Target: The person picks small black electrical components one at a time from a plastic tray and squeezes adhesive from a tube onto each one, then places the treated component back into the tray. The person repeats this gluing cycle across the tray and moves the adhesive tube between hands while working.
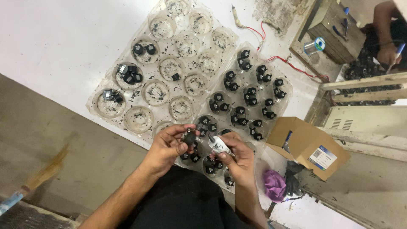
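While the head view is looking straight down, the left hand (167,146) is pinching a small black part (189,138) between thumb and fingers (183,128), clenched on it just above the near edge of the trays. Right hand (237,157) is gripping a small white tube (219,145) with a dark tip, fingers wrapped around it, tip pointing at the black part and nearly touching it. Both hands are hovering over the right clear tray (283,94), which is holding many black parts in its round cups. Left clear tray (98,94) is sitting just beside it, mostly empty cups with black specks, a few parts in the left cups. Both trays are lying on the white surface (55,38). Open cardboard box (307,144) is sitting right of the trays, purple cloth (274,185) near it. Red wires (292,65) are running along the surface beyond the trays. Another person's hand (388,53) is working at top right, well apart, holding a thin blue tool.
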Demonstrator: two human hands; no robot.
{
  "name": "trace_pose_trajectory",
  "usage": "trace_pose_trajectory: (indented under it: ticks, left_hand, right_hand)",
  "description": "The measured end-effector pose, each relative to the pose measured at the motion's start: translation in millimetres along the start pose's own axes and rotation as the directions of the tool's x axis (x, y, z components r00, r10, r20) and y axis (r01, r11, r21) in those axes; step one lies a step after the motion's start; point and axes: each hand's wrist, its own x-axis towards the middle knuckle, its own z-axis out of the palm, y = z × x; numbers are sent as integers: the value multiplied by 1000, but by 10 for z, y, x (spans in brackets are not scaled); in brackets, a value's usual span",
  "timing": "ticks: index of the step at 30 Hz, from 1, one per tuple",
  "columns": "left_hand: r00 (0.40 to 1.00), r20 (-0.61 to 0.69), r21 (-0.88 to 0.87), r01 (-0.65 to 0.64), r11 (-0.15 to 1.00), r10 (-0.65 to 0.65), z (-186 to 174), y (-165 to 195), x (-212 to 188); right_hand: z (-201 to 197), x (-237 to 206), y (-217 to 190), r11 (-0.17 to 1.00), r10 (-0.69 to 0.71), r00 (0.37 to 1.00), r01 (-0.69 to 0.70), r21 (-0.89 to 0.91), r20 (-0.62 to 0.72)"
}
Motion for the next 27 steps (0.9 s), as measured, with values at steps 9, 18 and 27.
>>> trace_pose_trajectory:
  ticks: [9, 18, 27]
  left_hand:
    - [995, 83, 10, 55, 998, -56, 172, -159, -25]
    - [984, 177, 58, 10, 998, -20, 280, -140, -29]
    - [981, 189, 178, 3, 984, -38, 335, -67, -19]
  right_hand:
    - [-95, -299, -19, 943, -192, 937, 259, 210, -291]
    - [-136, -411, -1, 949, -211, 933, 267, 170, -291]
    - [-160, -427, -48, 987, -130, 922, 153, 37, -365]
